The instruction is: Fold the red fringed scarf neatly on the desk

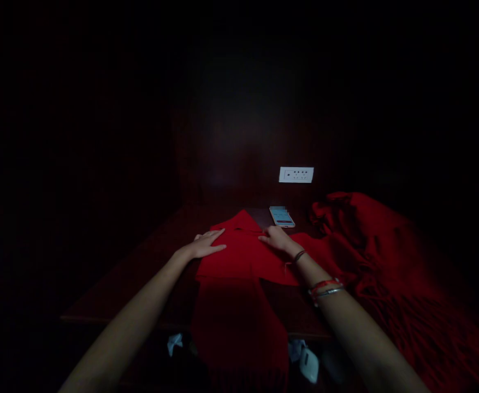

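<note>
A red fringed scarf (239,305) lies folded on the dark table, one end hanging over the front edge with its fringe downward. On the folded part's left side, my left hand (206,245) rests flat with thumb and fingers spread apart. Opposite it, my right hand (277,238) has its fingers bent in at the scarf's upper right edge, thumb pointing left, seeming to grip the cloth there. A pointed corner of the scarf sticks up beyond both hands, toward the wall. More of the red cloth runs to the right, beneath my right forearm.
A phone (282,216) with its screen lit lies behind my right hand. Above it, a white socket plate (296,174) is on the dark wall. Bunched red fabric (370,234) with fringe covers the right side. Below the table (112,295) edge show a white object (308,365) and crumpled pale pieces (174,344).
</note>
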A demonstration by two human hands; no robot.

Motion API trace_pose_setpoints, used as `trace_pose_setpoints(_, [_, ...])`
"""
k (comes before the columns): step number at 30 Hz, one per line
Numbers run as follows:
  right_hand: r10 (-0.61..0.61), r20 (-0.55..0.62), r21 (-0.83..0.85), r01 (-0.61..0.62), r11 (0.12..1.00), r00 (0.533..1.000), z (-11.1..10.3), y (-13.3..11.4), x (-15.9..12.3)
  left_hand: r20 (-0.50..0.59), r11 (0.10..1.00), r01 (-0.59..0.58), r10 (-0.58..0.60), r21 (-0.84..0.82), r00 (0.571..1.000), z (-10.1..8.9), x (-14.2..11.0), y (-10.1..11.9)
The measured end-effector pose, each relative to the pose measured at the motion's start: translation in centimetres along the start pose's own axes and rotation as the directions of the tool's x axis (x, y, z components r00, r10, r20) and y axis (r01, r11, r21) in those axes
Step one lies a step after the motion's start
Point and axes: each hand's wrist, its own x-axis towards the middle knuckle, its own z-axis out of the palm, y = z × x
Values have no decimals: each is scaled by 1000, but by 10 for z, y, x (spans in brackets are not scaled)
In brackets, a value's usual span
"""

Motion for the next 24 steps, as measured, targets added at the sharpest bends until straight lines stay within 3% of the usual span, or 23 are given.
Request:
trace_pose_setpoints(3, [-106,-62,15,107,994,992,-32,7,-4,61,999,35,-34,-13,998,-5,0,-1])
trace_pose_setpoints(6, [-78,78,-97,86,992,994,-64,13,0,104,998,41,-36,-43,994,-8,-1,-2])
trace_pose_setpoints(8, [-32,157,-205,65,977,987,-70,16,4,127,998,43,-35,-56,991,-10,-1,-2])
trace_pose_setpoints(12, [19,136,-352,30,936,991,-37,23,2,111,998,6,1,-62,994,-12,-6,1])
trace_pose_setpoints(14, [-8,72,-385,35,922,997,-14,24,-4,3,997,-75,75,-37,997,-13,-9,7])
trace_pose_setpoints(17, [-44,-91,-387,6,922,995,3,18,-13,-133,968,-253,250,1,959,-12,-12,19])
trace_pose_setpoints(19, [-53,-208,-313,-15,950,977,3,7,-20,-56,952,-307,306,-16,950,-8,-12,24])
trace_pose_setpoints(21, [-115,-240,-180,72,981,964,0,-9,-31,75,955,-295,297,-32,952,-4,-10,24])
trace_pose_setpoints(24, [-307,-88,23,310,951,948,0,-29,-59,162,966,-258,258,-23,952,-2,-8,22])
